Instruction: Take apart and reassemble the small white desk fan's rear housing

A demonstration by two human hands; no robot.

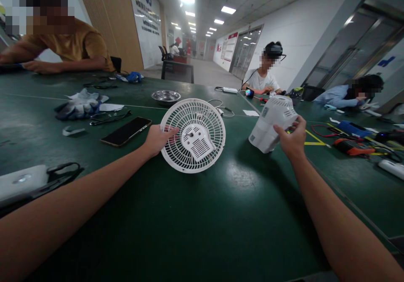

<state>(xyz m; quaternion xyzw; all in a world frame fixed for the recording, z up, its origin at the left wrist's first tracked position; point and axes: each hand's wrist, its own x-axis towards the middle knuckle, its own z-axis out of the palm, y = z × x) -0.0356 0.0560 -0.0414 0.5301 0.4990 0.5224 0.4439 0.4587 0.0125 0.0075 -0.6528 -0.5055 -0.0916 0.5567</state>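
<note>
My left hand (pixel 158 139) is closed on the left rim of a round white fan grille (pixel 193 135), thumb over its bars. The grille is tilted up, and a slotted plate with holes sits at its centre. To the right, my right hand (pixel 292 137) grips a white plastic housing (pixel 269 124) with vent slots at its top and a label on its side. That housing leans to one side, apart from the grille; whether its lower end touches the table I cannot tell. Behind the grille stands a shiny metal bowl (pixel 166 96).
On the green table (pixel 176 227), a black phone (pixel 126 131), gloves (pixel 78 104) and a white device (pixel 23 183) lie left. A white cable (pixel 225 110) runs behind the grille. An orange-and-black meter (pixel 353 146) and leads lie right. Several people sit around the table.
</note>
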